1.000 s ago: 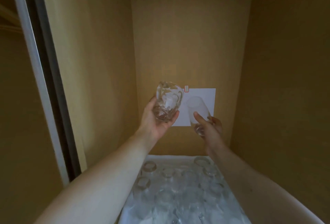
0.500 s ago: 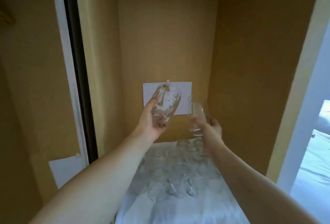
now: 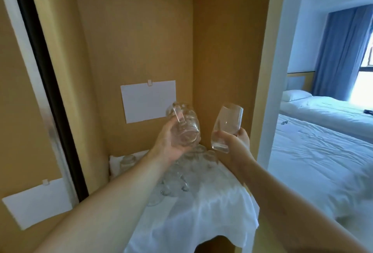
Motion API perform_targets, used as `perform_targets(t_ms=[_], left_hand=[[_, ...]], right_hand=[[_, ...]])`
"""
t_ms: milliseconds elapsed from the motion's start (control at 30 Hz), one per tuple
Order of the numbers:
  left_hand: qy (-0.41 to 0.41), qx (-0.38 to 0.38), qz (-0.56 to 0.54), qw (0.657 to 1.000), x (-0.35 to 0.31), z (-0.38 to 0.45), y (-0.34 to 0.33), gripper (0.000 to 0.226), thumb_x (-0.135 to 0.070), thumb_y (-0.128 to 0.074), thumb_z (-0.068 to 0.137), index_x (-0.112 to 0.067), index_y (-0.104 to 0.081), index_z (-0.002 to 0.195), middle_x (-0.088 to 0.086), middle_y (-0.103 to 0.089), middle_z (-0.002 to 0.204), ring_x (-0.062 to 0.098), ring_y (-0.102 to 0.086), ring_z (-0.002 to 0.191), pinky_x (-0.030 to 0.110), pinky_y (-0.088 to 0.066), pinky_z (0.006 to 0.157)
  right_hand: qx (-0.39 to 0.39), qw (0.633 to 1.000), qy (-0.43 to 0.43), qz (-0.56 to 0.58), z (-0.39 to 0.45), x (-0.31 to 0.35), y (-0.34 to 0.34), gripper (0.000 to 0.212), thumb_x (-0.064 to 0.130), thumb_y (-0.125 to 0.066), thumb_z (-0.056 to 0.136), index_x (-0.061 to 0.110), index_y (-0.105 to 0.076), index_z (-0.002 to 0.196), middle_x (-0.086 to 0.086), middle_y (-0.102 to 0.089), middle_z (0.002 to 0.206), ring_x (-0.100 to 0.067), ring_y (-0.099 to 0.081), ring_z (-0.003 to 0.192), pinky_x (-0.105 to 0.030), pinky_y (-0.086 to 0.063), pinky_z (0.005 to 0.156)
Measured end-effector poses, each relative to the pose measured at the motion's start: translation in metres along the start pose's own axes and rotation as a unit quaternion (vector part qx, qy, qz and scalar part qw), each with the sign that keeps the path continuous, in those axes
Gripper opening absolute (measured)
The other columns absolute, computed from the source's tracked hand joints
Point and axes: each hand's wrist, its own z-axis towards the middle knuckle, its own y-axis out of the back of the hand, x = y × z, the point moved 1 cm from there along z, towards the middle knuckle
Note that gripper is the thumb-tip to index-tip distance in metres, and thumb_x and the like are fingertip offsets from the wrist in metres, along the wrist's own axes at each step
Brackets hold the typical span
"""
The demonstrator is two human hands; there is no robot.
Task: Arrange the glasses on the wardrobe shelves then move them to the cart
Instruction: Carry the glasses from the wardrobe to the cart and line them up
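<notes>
1. Head view: the left hand (image 3: 171, 143) grips a glass mug (image 3: 184, 125) with a handle, fingers curled around its body, the mug tilted with its mouth pointing up and away
2. The right hand (image 3: 236, 143) holds a smooth tumbler (image 3: 227, 127) near its base, pinched between thumb and fingers; the tumbler leans to the right and stands just beside the mug, not touching it
3. Below both grips, on the shelf covered with a white cloth (image 3: 212, 212), the other glasses (image 3: 181, 176) stand close together; the left forearm hides a part of them
4. Behind the left grip, a white paper sheet (image 3: 148, 100) is fixed on the back wall of the wardrobe (image 3: 131, 30)
5. What changed: half a second ago the view looked straight into the wardrobe, now it has turned to the right, and a bed (image 3: 323, 152) and a blue curtain (image 3: 341, 51) show to the right of the right grip. Both glasses have been carried to the right and sit higher over the shelf
6. My judgement: this is the moving step, with two glasses leaving the shelf toward the cart, which is not in view. Many glasses remain on the shelf, so the task is far from complete
</notes>
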Motion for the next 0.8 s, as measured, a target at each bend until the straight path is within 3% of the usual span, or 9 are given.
perform_targets(t_ms=[67,167,233,300,433,567,700,800], left_hand=[[0.015,0.007,0.024,1.000,0.012,0.005,-0.016,0.027,-0.035,-0.077,0.079,-0.011,-0.073,0.090,0.010,-0.073,0.094,0.029,-0.071,0.076,0.051,-0.056,0.086],[0.026,0.024,0.069,0.997,0.032,0.016,-0.045,0.037,-0.040,-0.077,0.075,-0.016,-0.071,0.103,0.009,-0.074,0.100,0.030,-0.070,0.080,0.055,-0.051,0.098],[0.031,0.051,0.068,0.996,0.049,0.027,-0.066,0.042,-0.039,-0.077,0.074,-0.024,-0.071,0.112,0.006,-0.073,0.110,0.029,-0.071,0.083,0.051,-0.054,0.090],[0.060,0.086,0.026,0.994,0.070,0.037,-0.087,0.047,-0.036,-0.075,0.080,-0.024,-0.067,0.124,0.006,-0.067,0.122,0.029,-0.068,0.098,0.049,-0.055,0.087],[0.114,0.155,-0.007,0.981,0.117,0.054,-0.130,0.038,-0.040,-0.064,0.090,-0.019,-0.062,0.121,0.006,-0.066,0.116,0.025,-0.065,0.101,0.044,-0.057,0.088],[0.147,0.183,0.018,0.972,0.167,0.063,-0.180,0.038,-0.041,-0.064,0.094,-0.017,-0.063,0.123,0.006,-0.064,0.116,0.027,-0.066,0.103,0.049,-0.044,0.110],[0.169,0.241,0.026,0.955,0.212,0.068,-0.231,0.083,-0.034,-0.088,0.073,-0.011,-0.053,0.144,0.013,-0.061,0.132,0.036,-0.059,0.121,0.055,-0.037,0.115],[0.183,0.263,0.042,0.946,0.249,0.075,-0.265,0.065,-0.041,-0.073,0.089,-0.010,-0.055,0.143,0.016,-0.063,0.136,0.037,-0.061,0.122,0.056,-0.039,0.114]], right_hand=[[-0.015,1.000,0.009,0.003,-0.001,0.004,0.016,0.072,0.016,-0.091,0.051,0.024,-0.058,0.115,-0.007,-0.071,0.106,-0.018,-0.076,0.077,-0.032,-0.060,0.059],[-0.032,0.999,0.029,-0.018,-0.002,0.015,0.045,0.074,0.017,-0.087,0.046,0.028,-0.057,0.112,-0.005,-0.069,0.100,-0.020,-0.074,0.077,-0.030,-0.057,0.058],[-0.040,0.998,0.037,-0.028,-0.001,0.026,0.070,0.079,0.015,-0.088,0.047,0.027,-0.053,0.116,-0.005,-0.059,0.096,-0.025,-0.071,0.081,-0.033,-0.058,0.058],[-0.059,0.996,0.047,-0.043,0.002,0.036,0.099,0.080,0.008,-0.091,0.056,0.023,-0.050,0.123,-0.011,-0.055,0.103,-0.034,-0.069,0.094,-0.042,-0.062,0.068],[-0.108,0.990,0.068,-0.066,0.008,0.053,0.165,0.078,0.003,-0.088,0.066,0.022,-0.047,0.130,-0.013,-0.055,0.116,-0.034,-0.066,0.103,-0.039,-0.060,0.073],[-0.141,0.986,0.072,-0.052,0.008,0.065,0.232,0.088,0.013,-0.088,0.052,0.021,-0.048,0.131,-0.012,-0.055,0.119,-0.032,-0.064,0.105,-0.045,-0.059,0.086],[-0.168,0.984,0.062,-0.024,0.012,0.076,0.297,0.094,0.017,-0.086,0.048,0.017,-0.047,0.133,-0.012,-0.062,0.120,-0.030,-0.069,0.100,-0.047,-0.060,0.083],[-0.193,0.979,0.060,-0.008,0.015,0.083,0.346,0.098,0.021,-0.089,0.048,0.016,-0.046,0.136,-0.013,-0.065,0.122,-0.028,-0.071,0.102,-0.045,-0.057,0.089]])
